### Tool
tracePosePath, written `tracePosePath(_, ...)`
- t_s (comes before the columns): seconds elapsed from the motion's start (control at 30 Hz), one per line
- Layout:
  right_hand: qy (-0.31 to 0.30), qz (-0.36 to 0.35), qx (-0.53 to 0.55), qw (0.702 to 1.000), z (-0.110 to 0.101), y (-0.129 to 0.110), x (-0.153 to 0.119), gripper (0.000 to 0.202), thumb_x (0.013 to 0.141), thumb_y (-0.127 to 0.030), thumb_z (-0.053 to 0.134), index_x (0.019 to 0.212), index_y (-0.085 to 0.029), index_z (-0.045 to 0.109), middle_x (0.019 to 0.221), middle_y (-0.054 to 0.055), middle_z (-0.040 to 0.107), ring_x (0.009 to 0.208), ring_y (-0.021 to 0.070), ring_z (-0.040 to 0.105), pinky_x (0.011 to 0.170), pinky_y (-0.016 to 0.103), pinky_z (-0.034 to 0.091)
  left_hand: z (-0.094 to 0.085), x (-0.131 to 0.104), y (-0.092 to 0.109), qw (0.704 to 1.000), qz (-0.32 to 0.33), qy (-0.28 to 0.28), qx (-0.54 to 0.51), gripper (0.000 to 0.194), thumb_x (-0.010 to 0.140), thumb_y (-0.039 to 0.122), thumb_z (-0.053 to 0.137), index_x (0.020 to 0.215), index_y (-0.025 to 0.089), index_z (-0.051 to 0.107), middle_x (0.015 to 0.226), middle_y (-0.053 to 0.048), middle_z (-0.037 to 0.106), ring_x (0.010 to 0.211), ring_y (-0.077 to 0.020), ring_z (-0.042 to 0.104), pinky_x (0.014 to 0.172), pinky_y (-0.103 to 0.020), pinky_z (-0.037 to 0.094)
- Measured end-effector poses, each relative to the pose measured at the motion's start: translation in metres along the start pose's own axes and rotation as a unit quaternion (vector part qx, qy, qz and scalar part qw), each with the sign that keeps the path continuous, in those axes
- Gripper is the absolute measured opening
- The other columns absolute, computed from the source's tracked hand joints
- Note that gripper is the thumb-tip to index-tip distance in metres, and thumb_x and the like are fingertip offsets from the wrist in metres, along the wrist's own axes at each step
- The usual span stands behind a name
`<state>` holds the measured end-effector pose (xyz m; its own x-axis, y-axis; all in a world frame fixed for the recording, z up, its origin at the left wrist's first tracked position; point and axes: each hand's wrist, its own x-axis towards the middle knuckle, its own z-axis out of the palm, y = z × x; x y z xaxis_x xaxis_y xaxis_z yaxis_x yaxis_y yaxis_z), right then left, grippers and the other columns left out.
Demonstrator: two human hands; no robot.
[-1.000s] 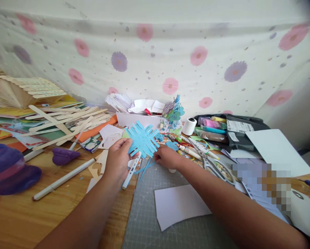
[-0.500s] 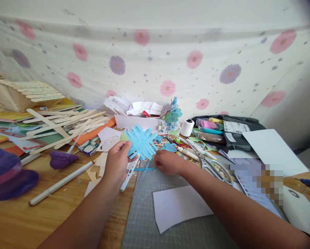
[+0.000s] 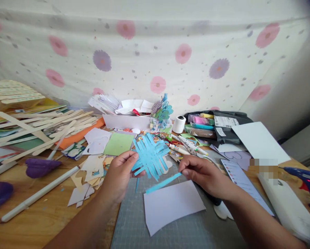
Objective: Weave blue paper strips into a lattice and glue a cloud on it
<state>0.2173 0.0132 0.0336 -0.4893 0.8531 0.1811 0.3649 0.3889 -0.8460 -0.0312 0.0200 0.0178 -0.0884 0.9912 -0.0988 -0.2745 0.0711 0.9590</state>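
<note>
A piece of woven blue paper strips (image 3: 151, 155) is pinched at its left edge by my left hand (image 3: 123, 173), thumb on top. My right hand (image 3: 203, 173) pinches the end of a single blue strip (image 3: 164, 183), which slants down to the left below the weave. The strip and the weave look apart. Beneath them lies a white paper piece (image 3: 173, 207) on the grey cutting mat (image 3: 134, 221). A narrow blue scrap (image 3: 137, 185) is near my left fingers.
Wooden sticks (image 3: 40, 126) and a white rod (image 3: 40, 193) lie left. Behind are a white box (image 3: 126, 121), a thread spool (image 3: 179, 124) and packed clay (image 3: 200, 123). A blue glue gun (image 3: 307, 178) and white sheet (image 3: 261, 141) are right.
My right hand has moved right and now holds up a blue strip. The woven piece has come nearer and turned, and a green sheet shows behind it. The view has shifted right.
</note>
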Motion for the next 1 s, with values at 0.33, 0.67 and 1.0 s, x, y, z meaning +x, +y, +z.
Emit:
tracePosePath(0.33,0.095,0.021,-0.007,0.995,0.017,0.008,0.001,0.012,0.083,-0.025,0.056,0.077,-0.019,0.064,0.072,0.002,0.059,0.068,0.0157,0.053,0.062,0.027,0.041,0.006,-0.006,-0.013,0.999,-0.023,-0.031,0.012,0.027,0.071,0.042,0.075,0.073,0.018,0.063,0.061,0.005,0.053,0.056,-0.0124,0.055,0.05,-0.026,0.055)
tracePosePath(0.67,0.146,0.085,0.073,0.983,0.024,0.012,0.003,0.013,0.075,-0.033,0.063,0.073,-0.02,0.062,0.067,0.001,0.058,0.06,0.014,0.049,0.055,0.027,0.039,0.007,-0.005,-0.011,0.999,-0.032,-0.029,0.008,0.029,0.067,0.041,0.078,0.07,0.017,0.064,0.064,0.002,0.055,0.06,-0.0139,0.056,0.053,-0.028,0.056)
tracePosePath(1.0,0.154,0.094,0.14,0.974,0.026,0.011,0.003,0.014,0.072,-0.03,0.068,0.072,-0.017,0.063,0.064,-0.001,0.056,0.057,0.0116,0.046,0.053,0.025,0.036,0.009,-0.005,-0.013,0.999,-0.031,-0.031,0.014,0.029,0.067,0.041,0.078,0.067,0.017,0.061,0.065,0.003,0.053,0.061,-0.0128,0.051,0.052,-0.028,0.056)
